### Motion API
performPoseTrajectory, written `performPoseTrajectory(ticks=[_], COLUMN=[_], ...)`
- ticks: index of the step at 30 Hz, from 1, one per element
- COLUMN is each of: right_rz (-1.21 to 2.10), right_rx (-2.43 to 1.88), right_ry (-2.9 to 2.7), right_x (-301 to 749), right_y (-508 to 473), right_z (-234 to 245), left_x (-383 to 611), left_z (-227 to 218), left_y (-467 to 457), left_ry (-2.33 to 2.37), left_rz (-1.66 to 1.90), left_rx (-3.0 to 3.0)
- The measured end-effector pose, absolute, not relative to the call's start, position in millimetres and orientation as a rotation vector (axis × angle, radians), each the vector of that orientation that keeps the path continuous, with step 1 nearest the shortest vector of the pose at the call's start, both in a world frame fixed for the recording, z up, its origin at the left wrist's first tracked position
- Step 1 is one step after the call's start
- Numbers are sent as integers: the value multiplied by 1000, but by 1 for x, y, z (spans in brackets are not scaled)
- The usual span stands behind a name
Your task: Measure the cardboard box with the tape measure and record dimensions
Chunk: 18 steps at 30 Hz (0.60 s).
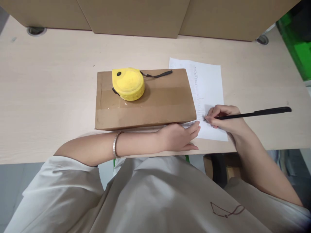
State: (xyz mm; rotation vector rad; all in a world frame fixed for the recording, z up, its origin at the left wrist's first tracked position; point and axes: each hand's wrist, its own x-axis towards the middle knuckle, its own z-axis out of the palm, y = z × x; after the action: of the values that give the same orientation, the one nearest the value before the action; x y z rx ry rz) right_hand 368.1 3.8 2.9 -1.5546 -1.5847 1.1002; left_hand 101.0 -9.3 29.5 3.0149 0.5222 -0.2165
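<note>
A black pen [255, 114] is gripped in my right hand [224, 117], its tip down on a white sheet of paper [211, 84] that carries lines of small writing. My left hand [179, 137] lies flat at the sheet's lower left part, fingers stretched out, along the front edge of a brown cardboard box [165, 100]. The box covers the left part of the sheet. On top of the box rests a yellow tape measure [128, 82] with a black wrist strap [157, 75].
Tall cardboard panels [136, 16] stand along the back of the light wooden table [48, 84]. Two round cable grommets, one at the left [36, 31] and one at the right [262, 39], sit by the panels. Something green [296, 48] is beyond the right edge.
</note>
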Motion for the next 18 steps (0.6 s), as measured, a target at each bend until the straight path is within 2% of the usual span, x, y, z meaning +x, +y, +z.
performPoseTrajectory(ticks=[18], right_rz=[1067], right_rx=[-1564], right_ry=[-1602], right_x=[365], right_y=[5], right_z=[8], left_x=[101], left_z=[30], left_y=[-9], left_ry=[537], left_rz=[-202], left_rx=[2995])
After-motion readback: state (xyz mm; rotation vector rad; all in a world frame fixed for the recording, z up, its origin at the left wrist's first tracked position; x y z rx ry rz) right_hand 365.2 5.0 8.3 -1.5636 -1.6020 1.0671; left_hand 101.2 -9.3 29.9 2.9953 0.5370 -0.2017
